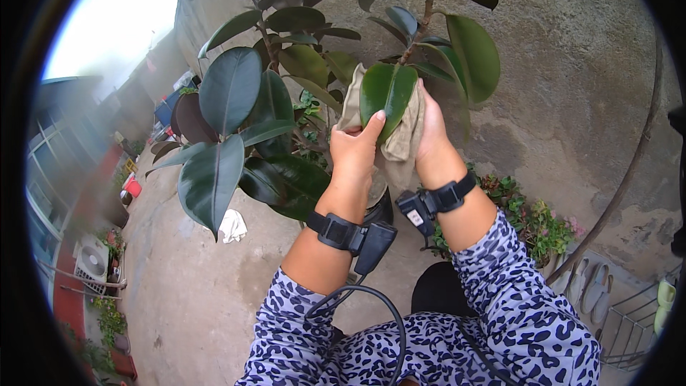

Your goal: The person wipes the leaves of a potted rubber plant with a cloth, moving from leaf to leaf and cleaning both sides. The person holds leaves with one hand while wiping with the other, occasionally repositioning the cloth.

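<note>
My left hand (355,147) pinches the lower edge of a broad glossy rubber plant leaf (387,91), its thumb on the upper face. Behind that leaf hangs a beige cloth (405,136), bunched on the right and showing again on the left. My right hand (432,126) is wrapped around the cloth at the leaf's right side; most of its fingers are hidden. The leaf grows from a woody stem (423,21) that rises toward the top. To the left stand more dark rubber plant leaves (231,88) on another stem.
A rough plaster wall (557,118) runs behind the plants. A white cloth (233,226) lies on the concrete floor (182,289). Low flowering plants (546,228), shoes (594,292) and a wire rack (632,327) are at right. An air conditioner unit (92,261) stands far left.
</note>
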`<action>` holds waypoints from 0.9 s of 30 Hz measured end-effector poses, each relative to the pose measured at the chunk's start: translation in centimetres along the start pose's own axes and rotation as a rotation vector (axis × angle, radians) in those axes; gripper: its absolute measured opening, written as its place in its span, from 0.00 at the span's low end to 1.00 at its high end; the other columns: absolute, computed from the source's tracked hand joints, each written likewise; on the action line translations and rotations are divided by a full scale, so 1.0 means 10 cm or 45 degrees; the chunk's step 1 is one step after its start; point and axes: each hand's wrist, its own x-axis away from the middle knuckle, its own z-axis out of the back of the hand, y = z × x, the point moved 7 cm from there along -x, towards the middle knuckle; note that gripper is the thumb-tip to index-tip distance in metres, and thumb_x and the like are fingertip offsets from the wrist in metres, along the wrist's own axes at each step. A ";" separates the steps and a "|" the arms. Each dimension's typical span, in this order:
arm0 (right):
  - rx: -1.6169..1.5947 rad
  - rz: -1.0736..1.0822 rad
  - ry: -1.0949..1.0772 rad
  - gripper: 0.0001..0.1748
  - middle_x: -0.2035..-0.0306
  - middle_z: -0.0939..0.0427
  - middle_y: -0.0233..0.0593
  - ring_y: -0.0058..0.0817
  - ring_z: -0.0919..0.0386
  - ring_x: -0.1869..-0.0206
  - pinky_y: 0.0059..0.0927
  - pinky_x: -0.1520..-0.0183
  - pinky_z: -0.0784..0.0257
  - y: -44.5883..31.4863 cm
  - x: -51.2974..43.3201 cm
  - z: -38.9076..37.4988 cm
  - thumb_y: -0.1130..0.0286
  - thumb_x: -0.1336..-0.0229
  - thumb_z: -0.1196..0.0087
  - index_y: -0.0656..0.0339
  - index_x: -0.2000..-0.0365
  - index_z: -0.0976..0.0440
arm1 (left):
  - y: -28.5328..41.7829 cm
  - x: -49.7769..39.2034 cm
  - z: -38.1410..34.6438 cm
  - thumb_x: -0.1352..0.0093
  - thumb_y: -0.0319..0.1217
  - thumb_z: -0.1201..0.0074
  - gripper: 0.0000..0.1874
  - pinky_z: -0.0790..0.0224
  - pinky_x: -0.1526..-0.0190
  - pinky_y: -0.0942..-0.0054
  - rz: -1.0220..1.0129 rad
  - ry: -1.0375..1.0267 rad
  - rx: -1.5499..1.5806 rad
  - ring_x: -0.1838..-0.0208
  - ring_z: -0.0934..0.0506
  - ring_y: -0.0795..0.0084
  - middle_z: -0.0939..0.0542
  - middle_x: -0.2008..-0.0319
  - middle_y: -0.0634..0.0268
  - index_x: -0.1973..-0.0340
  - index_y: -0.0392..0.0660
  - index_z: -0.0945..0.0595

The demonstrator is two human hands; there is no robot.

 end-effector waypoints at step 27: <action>-0.073 0.231 0.899 0.33 0.46 0.27 0.51 0.46 0.27 0.45 0.49 0.40 0.32 -0.19 1.33 1.32 0.46 0.33 0.64 0.65 0.44 0.34 | 0.38 0.45 -0.05 0.35 0.24 0.47 0.31 0.32 0.51 0.69 -0.510 0.024 -0.348 0.50 0.26 0.67 0.27 0.45 0.52 0.37 0.37 0.38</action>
